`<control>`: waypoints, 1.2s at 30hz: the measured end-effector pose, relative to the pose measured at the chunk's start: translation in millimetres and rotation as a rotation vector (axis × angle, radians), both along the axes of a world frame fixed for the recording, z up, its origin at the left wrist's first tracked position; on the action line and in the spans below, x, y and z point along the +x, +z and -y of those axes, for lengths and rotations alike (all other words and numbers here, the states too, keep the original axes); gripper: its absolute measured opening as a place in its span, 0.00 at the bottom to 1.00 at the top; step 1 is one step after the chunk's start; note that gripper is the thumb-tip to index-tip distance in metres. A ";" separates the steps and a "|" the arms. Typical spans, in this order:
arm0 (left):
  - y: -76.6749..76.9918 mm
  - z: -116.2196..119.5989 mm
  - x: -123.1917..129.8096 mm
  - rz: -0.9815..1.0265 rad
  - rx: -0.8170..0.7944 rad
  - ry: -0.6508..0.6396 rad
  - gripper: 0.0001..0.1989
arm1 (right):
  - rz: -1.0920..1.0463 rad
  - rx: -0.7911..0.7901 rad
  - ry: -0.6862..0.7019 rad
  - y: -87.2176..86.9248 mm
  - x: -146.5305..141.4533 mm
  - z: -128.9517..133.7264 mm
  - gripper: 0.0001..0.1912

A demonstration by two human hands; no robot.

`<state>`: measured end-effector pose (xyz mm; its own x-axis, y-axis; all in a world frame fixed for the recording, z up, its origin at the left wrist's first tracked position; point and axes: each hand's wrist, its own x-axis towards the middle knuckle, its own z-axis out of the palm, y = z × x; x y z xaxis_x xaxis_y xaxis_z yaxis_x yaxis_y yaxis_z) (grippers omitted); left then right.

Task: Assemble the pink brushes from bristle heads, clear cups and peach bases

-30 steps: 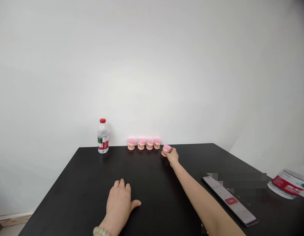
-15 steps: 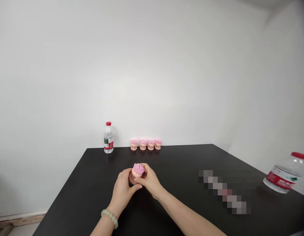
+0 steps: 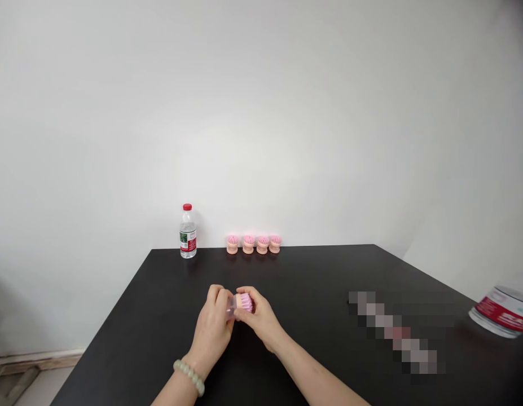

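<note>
A small brush [image 3: 245, 302] with pink bristles and a clear body lies sideways between my hands, bristles pointing right, over the near middle of the black table. My left hand [image 3: 213, 321], with a green bead bracelet at the wrist, grips the clear end. The fingers and thumb of my right hand [image 3: 261, 320] close round the bristle end. Part of the brush is hidden by my fingers.
Several similar pink brushes [image 3: 248, 245] stand in a row at the back edge of the black table [image 3: 159, 316], by the wall. A red-capped water bottle [image 3: 188, 237] stands at the back left, another bottle [image 3: 504, 310] at the far right. A pixelated strip lies centre right.
The brush has tipped from bristles up to lying sideways, bristles to the right. My left fingers have wrapped further round its clear end. The view has shifted slightly.
</note>
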<state>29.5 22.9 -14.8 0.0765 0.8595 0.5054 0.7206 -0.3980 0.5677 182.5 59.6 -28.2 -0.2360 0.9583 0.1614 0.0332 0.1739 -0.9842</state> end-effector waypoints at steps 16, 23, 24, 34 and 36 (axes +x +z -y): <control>7.5 -1.0 -3.2 -0.019 -0.029 0.016 0.11 | 0.033 0.091 0.068 10.0 8.5 3.2 0.13; 11.0 -1.6 -5.6 0.011 -0.050 -0.002 0.10 | -0.024 0.149 0.175 4.2 14.6 -1.3 0.36; 10.9 -1.1 -5.2 0.009 -0.048 -0.004 0.10 | -0.034 0.111 0.152 2.3 13.6 -2.0 0.39; 9.8 0.2 -4.0 -0.025 -0.041 0.002 0.08 | -0.049 0.055 0.132 2.0 11.5 -1.6 0.31; 9.3 0.1 -4.3 -0.023 -0.044 0.005 0.08 | -0.031 0.039 0.124 -1.0 12.0 -2.3 0.34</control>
